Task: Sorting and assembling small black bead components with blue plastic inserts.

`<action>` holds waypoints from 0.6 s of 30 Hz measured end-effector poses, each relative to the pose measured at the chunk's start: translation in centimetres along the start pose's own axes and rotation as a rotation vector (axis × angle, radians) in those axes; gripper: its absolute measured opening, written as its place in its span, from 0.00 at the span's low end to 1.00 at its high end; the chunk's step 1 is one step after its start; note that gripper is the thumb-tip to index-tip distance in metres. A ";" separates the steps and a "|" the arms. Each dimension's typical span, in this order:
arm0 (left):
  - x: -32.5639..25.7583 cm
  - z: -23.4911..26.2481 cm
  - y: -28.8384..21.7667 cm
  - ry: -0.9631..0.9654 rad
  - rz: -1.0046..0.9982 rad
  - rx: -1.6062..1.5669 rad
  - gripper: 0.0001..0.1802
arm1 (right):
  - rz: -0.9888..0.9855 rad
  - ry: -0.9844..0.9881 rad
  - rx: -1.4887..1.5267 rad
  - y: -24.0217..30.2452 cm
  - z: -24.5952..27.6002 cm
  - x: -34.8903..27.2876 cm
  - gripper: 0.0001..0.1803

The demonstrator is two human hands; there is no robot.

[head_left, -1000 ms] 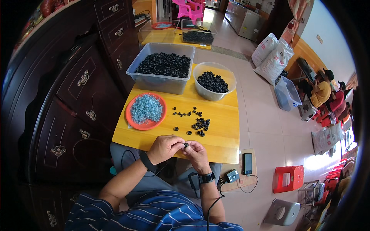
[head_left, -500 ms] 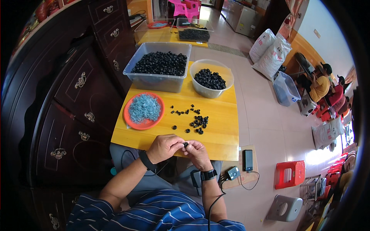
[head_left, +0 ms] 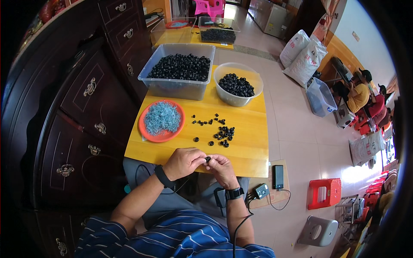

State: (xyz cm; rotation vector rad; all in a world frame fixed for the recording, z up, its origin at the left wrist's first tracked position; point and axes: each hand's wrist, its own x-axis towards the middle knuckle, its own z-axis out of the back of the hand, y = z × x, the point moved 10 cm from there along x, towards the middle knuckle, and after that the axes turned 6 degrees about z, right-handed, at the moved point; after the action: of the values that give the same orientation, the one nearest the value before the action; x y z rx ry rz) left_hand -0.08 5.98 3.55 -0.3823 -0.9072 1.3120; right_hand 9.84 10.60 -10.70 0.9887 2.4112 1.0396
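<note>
Over the near edge of the yellow table (head_left: pixel 251 159), my left hand (head_left: pixel 185 164) and my right hand (head_left: pixel 223 171) meet with fingertips pinched together. Between them is a small black ring-shaped part (head_left: pixel 208 159), partly covered by the fingers. Just beyond my hands lies a loose group of similar black parts (head_left: pixel 224 134), with several smaller black pieces (head_left: pixel 202 122) to its left. A red plate (head_left: pixel 148 136) holds a heap of thin pale-blue pieces (head_left: pixel 161 117), too fine to name.
At the table's far side stand a clear rectangular bin (head_left: pixel 172 89) and a round tub (head_left: pixel 232 101), both with black parts inside. Dark drawers (head_left: pixel 77 124) rise on the left. A power bank (head_left: pixel 260 191) and phone (head_left: pixel 278 176) lie at right, near a red stool (head_left: pixel 325 193).
The view has shifted slightly, moving the table and its contents a little in the picture. My hands keep pinching the black part, with only small finger movement.
</note>
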 end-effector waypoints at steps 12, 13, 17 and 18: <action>0.0 -1.0 1.8 0.135 0.200 -0.258 0.13 | -0.009 0.032 0.018 0.5 -0.9 -0.1 0.14; 0.0 -1.1 1.3 0.160 0.114 -0.200 0.15 | 0.000 0.046 0.026 1.0 -1.5 0.0 0.14; 0.0 -1.9 0.4 0.256 0.002 -0.132 0.18 | 0.002 0.109 0.087 1.0 -1.5 0.0 0.16; 0.0 -2.0 0.5 0.260 0.003 -0.131 0.18 | 0.003 0.106 0.090 1.1 -1.6 0.0 0.16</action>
State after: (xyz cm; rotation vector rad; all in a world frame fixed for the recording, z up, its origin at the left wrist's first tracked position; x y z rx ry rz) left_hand 1.09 6.56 2.02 -0.6413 -0.7750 1.1765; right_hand 9.55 10.35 -8.82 0.9899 2.5637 1.0168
